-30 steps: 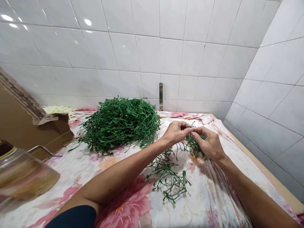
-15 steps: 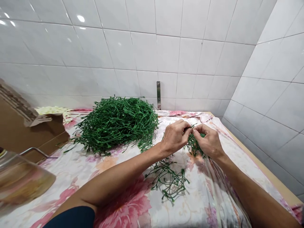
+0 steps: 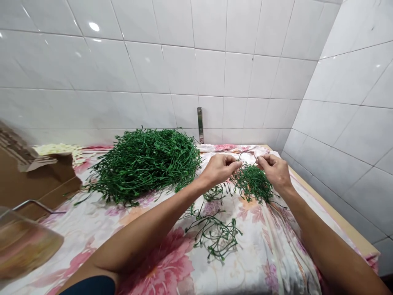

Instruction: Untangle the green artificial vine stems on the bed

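Note:
My left hand [image 3: 220, 169] is pinched, and a thin dark stem tip pokes up from its thumb and forefinger. My right hand [image 3: 275, 171], a short gap away, also has its fingertips pressed together on a thin green stem. Below and between both hands lies a small heap of green stems [image 3: 254, 182] with knobby ends. Closer to me a few loose stems [image 3: 216, 234] are spread over the flowered cloth [image 3: 239, 274]. A much larger pile of the same green stems [image 3: 147, 164] sits left of my left hand.
On the left are a torn cardboard box [image 3: 58, 180], a bent metal rod [image 3: 33, 203] and a clear container [image 3: 27, 246] with brownish contents. Pale yellow pieces [image 3: 61, 150] lie behind the box. A tiled wall [image 3: 172, 69] with a metal bracket [image 3: 200, 125] closes off the back.
My hands, which were together at the fingertips, have drawn apart sideways. The small heap between them shows more fully. The view has turned slightly to the right.

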The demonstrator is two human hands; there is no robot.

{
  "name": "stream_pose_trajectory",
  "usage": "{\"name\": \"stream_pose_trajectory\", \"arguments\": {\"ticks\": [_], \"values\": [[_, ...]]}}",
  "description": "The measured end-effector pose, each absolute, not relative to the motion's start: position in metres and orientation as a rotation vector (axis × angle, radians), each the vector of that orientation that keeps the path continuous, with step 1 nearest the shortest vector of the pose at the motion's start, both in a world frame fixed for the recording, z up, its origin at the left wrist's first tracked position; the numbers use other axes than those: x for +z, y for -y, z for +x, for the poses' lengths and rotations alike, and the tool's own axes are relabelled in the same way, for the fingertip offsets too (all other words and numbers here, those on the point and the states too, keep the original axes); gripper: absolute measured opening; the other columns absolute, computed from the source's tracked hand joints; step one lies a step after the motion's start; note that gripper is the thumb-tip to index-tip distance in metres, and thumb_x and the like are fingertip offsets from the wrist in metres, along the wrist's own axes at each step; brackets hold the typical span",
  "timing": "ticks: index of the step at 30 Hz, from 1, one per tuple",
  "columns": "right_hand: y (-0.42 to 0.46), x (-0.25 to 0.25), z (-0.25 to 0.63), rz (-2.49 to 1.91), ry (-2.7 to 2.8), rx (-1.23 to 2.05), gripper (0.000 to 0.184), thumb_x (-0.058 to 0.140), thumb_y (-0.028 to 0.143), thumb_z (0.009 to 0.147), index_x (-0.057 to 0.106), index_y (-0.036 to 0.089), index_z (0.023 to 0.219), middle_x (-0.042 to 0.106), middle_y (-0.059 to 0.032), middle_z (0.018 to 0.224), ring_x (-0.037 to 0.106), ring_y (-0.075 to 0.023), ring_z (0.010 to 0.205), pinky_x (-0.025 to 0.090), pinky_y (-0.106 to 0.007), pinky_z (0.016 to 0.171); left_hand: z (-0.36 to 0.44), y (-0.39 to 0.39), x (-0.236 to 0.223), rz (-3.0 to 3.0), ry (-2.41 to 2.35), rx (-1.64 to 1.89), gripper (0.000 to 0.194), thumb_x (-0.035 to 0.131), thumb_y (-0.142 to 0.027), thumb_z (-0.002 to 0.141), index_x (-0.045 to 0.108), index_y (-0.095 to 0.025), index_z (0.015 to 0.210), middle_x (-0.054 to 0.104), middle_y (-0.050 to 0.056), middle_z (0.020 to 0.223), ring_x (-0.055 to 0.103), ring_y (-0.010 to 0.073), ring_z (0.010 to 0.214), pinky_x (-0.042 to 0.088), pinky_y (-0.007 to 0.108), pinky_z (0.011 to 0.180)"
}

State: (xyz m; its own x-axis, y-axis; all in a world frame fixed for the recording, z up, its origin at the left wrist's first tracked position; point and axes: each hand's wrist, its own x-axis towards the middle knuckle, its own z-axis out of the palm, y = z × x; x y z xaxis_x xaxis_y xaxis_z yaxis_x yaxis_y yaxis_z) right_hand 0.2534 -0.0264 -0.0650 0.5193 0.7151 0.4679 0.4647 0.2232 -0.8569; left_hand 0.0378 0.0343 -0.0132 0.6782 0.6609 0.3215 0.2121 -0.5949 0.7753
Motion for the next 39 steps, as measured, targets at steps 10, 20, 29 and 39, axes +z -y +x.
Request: {"name": "stream_pose_trajectory", "arguments": {"ticks": [10,20,29,39], "values": [[0.035,-0.061,0.245,-1.381,1.233,-0.058,0.032,0.064,0.045,0.092,0.075,0.019,0.107,0.076,-0.0107,0.109,0.072,-0.0251,0.097,0.057,-0.042,0.091,0.037,-0.036,-0.005,1.714,-0.602,0.617,0.028,0.062,-0.034,0.092,0.071,-0.009,0.083,0.060,0.001,0.064,0.057,0.0087,0.053,0.040,0.022,0.052],[0.048,-0.061,0.209,-1.135,1.549,0.482,0.029,0.069,0.040,0.093,0.071,0.020,0.113,0.076,-0.0094,0.111,0.073,-0.0239,0.101,0.058,-0.042,0.095,0.037,-0.038,-0.010,1.660,-0.528,0.603,0.031,0.061,-0.038,0.092,0.066,-0.011,0.079,0.064,0.003,0.069,0.053,0.0077,0.053,0.035,0.022,0.052],[0.048,-0.057,0.210,-1.074,1.363,0.610,0.029,0.076,0.041,0.086,0.073,0.018,0.103,0.078,-0.0083,0.097,0.073,-0.0214,0.087,0.060,-0.037,0.082,0.033,-0.036,-0.006,2.022,-0.534,0.705,0.037,0.055,-0.040,0.095,0.059,-0.014,0.069,0.052,-0.001,0.061,0.046,0.0085,0.054,0.032,0.023,0.051],[0.048,-0.058,0.209,-1.111,1.231,0.286,0.019,0.077,0.037,0.085,0.072,0.021,0.093,0.074,-0.0051,0.088,0.070,-0.0207,0.082,0.057,-0.036,0.079,0.027,-0.048,-0.004,1.909,-0.350,0.551,0.013,0.068,-0.019,0.081,0.069,-0.011,0.091,0.068,0.003,0.079,0.059,0.0108,0.070,0.046,0.025,0.067]]}}
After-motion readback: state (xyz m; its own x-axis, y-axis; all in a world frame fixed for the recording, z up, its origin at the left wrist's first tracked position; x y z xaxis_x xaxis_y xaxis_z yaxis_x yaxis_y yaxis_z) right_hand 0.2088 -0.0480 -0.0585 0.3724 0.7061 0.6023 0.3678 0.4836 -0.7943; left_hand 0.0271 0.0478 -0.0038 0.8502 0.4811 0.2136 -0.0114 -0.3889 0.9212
